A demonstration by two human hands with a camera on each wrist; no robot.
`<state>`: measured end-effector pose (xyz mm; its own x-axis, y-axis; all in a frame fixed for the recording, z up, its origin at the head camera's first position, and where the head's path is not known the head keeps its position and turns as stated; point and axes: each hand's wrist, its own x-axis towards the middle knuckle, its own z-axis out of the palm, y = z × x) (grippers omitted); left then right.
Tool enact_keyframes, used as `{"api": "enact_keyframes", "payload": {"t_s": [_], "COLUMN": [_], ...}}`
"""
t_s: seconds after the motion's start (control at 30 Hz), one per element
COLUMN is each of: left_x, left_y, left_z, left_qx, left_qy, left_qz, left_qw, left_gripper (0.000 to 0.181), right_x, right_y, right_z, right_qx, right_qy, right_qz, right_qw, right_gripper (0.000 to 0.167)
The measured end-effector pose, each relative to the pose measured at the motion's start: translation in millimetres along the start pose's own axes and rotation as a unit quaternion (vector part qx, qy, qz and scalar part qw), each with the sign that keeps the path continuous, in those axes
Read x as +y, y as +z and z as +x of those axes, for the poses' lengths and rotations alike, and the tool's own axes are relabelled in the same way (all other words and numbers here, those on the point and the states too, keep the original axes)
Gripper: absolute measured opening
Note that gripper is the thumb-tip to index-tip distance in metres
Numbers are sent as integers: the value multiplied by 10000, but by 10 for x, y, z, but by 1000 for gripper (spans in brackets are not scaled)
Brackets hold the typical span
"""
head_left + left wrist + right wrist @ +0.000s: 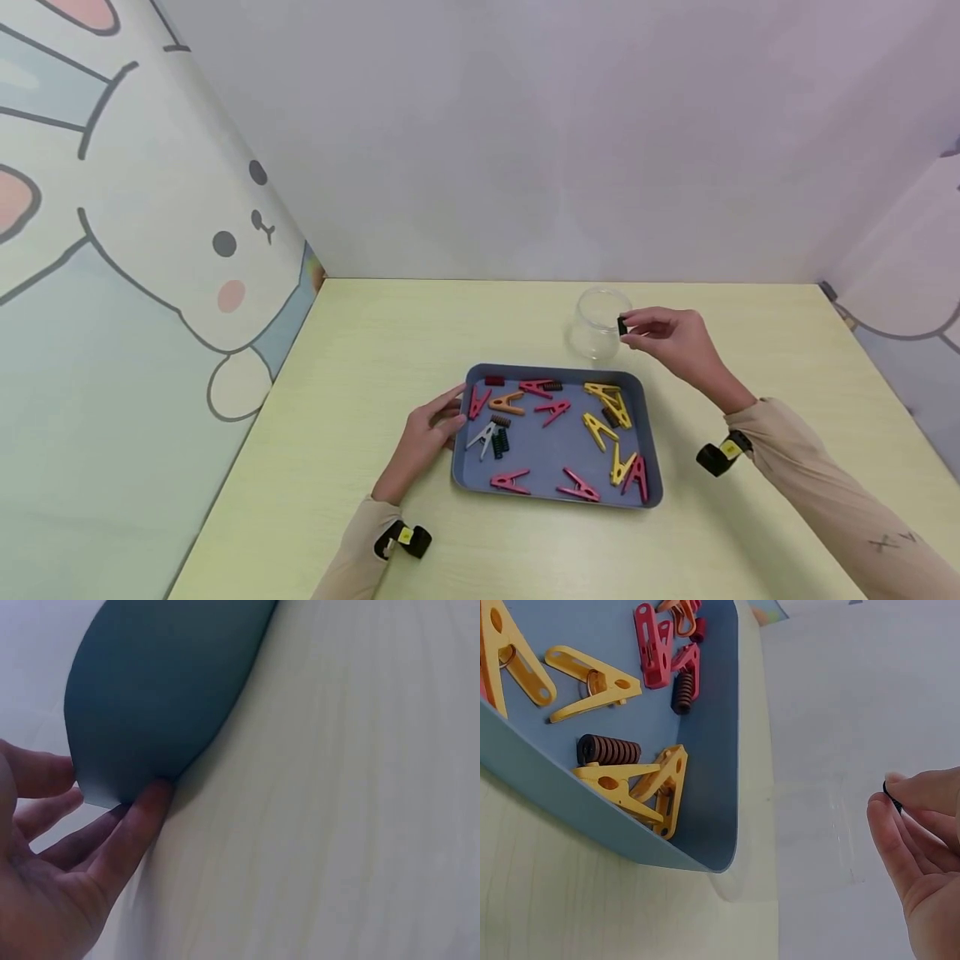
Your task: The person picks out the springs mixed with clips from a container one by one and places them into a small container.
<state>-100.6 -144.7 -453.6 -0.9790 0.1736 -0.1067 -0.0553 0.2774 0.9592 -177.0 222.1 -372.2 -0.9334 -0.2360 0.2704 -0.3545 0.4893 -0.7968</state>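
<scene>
Here's the pale counter (375, 333), the blue tray (540, 458) on it, left hand (420, 435) gripping its edge. The right hand (678, 342) has its grip nearly closed by the clear jar (597, 340), fingertips pinching a small black piece (622, 326) at the rim! Best centre it over the mouth, pinch gentle, before any release.

Left arm (354, 542) reaches forward, left grip (422, 435) pinching; right arm (813, 471) stretches farther, right grip (675, 337) raised, pinching with fingertips (637, 316)
</scene>
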Motion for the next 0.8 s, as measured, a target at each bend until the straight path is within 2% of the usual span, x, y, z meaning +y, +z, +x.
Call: {"api": "enact_keyframes", "payload": {"t_s": [0.63,0.8], "left_x": [7,16], "left_y": [1,7], "left_z": [9,6], "left_qx": [28,45], "left_qy": [17,-19], "left_qz": [103,106], "left_qw": [9999,9999], "left_gripper": [47,47], "right_x": [4,129], "right_y": [-10,0], "right_z": [147,199], "right_qx": [-42,-21], "right_qy": [47,40], "right_qz": [-83,-86], "right_qw": [9999,10000], "right_gripper": [23,25]}}
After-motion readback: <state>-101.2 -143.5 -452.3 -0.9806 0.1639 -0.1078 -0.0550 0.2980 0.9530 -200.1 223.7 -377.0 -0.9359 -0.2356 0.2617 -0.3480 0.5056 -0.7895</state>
